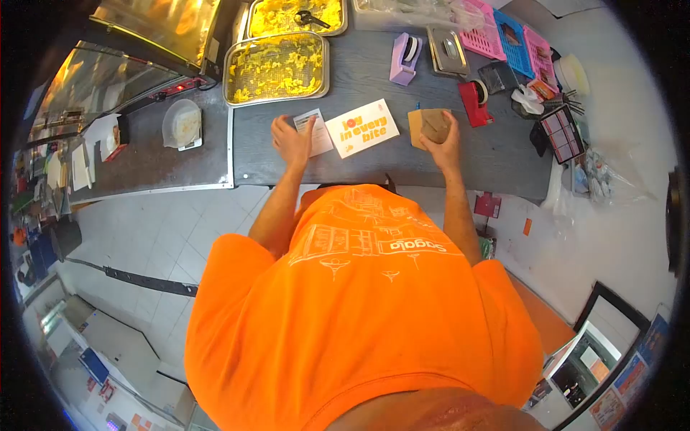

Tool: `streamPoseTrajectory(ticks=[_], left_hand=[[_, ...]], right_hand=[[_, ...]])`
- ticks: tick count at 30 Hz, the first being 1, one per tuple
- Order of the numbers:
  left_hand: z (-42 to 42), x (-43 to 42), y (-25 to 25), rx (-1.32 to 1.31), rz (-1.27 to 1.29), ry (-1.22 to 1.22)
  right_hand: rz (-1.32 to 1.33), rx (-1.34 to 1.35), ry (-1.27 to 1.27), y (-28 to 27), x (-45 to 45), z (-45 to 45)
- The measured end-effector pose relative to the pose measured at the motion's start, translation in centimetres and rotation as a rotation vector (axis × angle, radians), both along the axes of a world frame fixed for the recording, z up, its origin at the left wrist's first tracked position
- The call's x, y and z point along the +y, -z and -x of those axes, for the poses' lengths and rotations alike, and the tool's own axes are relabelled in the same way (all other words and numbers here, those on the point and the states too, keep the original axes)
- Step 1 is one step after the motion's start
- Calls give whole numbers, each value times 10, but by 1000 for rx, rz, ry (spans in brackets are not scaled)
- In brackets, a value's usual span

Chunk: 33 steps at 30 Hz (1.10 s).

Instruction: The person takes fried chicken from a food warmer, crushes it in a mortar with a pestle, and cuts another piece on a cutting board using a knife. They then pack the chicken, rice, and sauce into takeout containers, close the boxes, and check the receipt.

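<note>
On the dark counter, my left hand (293,144) is at the left edge of a white printed slip (318,136), its thumb over the slip and its fingers apart. Beside the slip lies a white card or flat box (361,129) with orange and yellow lettering. My right hand (443,142) grips a small brown folded paper item (433,124), thumb and fingers round its right side. A tan piece (415,128) shows at the left of that item; whether the two are joined I cannot tell.
Two metal trays of yellow food (277,70) (343,21) stand at the back left. A purple tape dispenser (404,60), a lidded steel container (448,52), a red tape dispenser (474,103) and coloured baskets (512,44) are at the back right. A plastic tub (182,123) sits left.
</note>
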<state>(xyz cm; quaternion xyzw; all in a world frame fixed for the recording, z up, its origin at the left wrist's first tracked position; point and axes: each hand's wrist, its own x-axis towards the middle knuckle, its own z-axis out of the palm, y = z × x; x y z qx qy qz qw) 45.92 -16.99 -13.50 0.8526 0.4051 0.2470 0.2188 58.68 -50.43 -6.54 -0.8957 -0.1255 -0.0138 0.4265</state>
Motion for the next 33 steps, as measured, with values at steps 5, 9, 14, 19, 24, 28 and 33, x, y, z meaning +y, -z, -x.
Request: streamPoseTrajectory(ticks=[5,9,14,19,24,28,33], left_hand=[[48,-7,50,228,-114,183],[20,16,32,-339,504,411],[-60,-33,-28,-75,536,1024],[-56,-49,-23,24,-146,984],[-21,-41,-25,42,-132,986],[-10,-39,-24,91,-106,999],[-17,-22,-8,44,266,914]], right_hand=[[57,1,12,-7,-4,20],[20,-19,21,5,-25,32],[51,5,51,4,-27,44],[49,-66,-13,-13,2,42],[112,-65,-81,-45,55,32],[141,-112,-170,-48,99,31],[421,-94,-101,-10,122,48]])
